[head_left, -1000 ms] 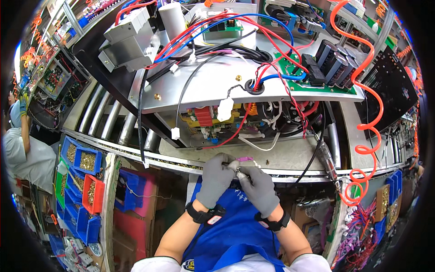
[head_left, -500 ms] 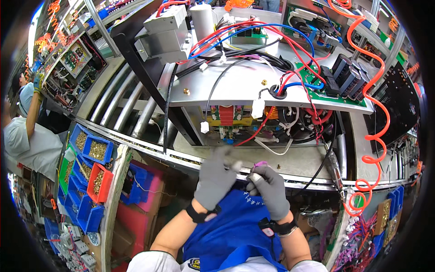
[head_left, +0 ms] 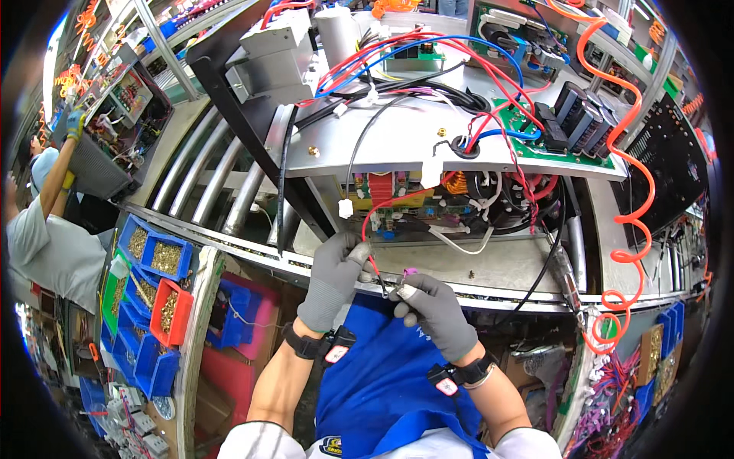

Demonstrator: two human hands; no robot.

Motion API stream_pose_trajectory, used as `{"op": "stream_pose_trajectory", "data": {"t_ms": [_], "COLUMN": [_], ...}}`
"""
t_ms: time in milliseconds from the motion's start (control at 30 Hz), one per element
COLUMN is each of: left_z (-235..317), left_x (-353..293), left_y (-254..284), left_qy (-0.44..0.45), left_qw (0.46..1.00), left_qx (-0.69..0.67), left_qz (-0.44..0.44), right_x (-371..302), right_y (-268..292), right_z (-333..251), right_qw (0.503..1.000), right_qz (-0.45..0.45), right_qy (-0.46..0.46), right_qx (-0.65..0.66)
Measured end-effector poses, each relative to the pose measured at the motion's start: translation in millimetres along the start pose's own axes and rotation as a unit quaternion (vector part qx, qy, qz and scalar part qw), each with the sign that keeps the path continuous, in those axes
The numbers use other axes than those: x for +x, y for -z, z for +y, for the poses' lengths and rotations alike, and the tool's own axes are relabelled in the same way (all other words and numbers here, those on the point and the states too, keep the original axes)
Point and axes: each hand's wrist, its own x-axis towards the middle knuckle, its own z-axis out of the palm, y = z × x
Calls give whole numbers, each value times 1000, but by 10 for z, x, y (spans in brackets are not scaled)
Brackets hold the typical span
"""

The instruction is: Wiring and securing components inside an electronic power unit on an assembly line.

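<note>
My gloved left hand [head_left: 334, 281] is closed, pinching a red wire [head_left: 367, 217] near its end. That wire loops out of the open lower bay of a metal chassis [head_left: 367, 161], and its dark tip points down toward my right hand. My gloved right hand [head_left: 436, 310] is closed on a small purple piece [head_left: 410, 271], whose kind I cannot make out. Both hands are close together at the chassis's front, over the bench edge. A white connector [head_left: 345, 208] on a dark cable hangs just above my left hand.
Blue bins [head_left: 167, 255] and a red bin [head_left: 170, 312] of small brass-coloured parts stand at left. Metal rollers [head_left: 183, 161] run beside the chassis. An orange coiled hose [head_left: 638, 176] hangs at right with a driver-like tool [head_left: 564, 279]. A co-worker [head_left: 57, 249] handles another unit at far left.
My left hand has moved left and up and now holds the red wire, pulled out toward me. My right hand has shifted slightly left. The co-worker's unit has tilted.
</note>
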Motion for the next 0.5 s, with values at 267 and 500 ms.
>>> {"op": "stream_pose_trajectory", "data": {"t_ms": [267,500], "left_z": [41,41], "left_x": [-65,-84], "left_y": [-29,-22], "left_qy": [-65,-63], "left_qw": [998,998], "left_qx": [10,-5], "left_qz": [13,-6], "right_x": [45,58], "right_y": [-46,-77], "right_z": [152,114], "right_qw": [999,999], "right_qz": [-10,-15], "right_qy": [-1,-5], "right_qx": [-35,-41]}}
